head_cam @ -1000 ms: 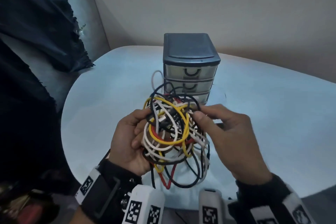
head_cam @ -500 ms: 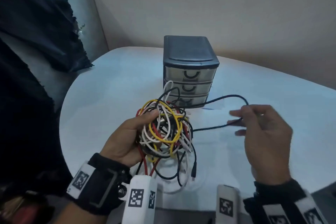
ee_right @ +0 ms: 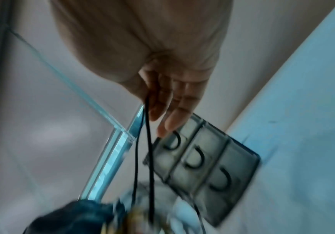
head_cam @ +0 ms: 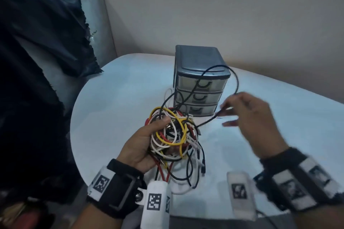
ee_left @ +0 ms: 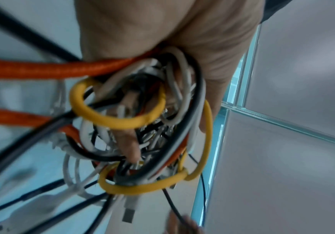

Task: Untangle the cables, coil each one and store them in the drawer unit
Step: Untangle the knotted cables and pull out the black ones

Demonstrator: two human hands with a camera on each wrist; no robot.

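Evidently the black cable (head_cam: 235, 80) has come further out of the tangle (head_cam: 173, 135) than half a second ago: then it ran as a low loop toward the right hand (head_cam: 249, 117), and now it arches high across the front of the drawer unit (head_cam: 200, 82) before dropping to the fingers. A second ago both hands were closed in on the bundle together. Judgement: extraction of the first cable is under way but not complete, since both legs of the black loop still run back into the mass; nothing is coiled and all three drawers appear closed. Right grip: thumb and forefinger pinched together on the black cable, the remaining fingers loosely extended, as the right wrist view confirms; motion blur obscures the exact contact point. Left hand (head_cam: 143, 147): fingers and thumb clamped round the tangle of yellow, white, red and black leads, held above the bench (head_cam: 111, 98), with loose ends hanging below the grip. The drawer unit stands on the bench just beyond both grips.
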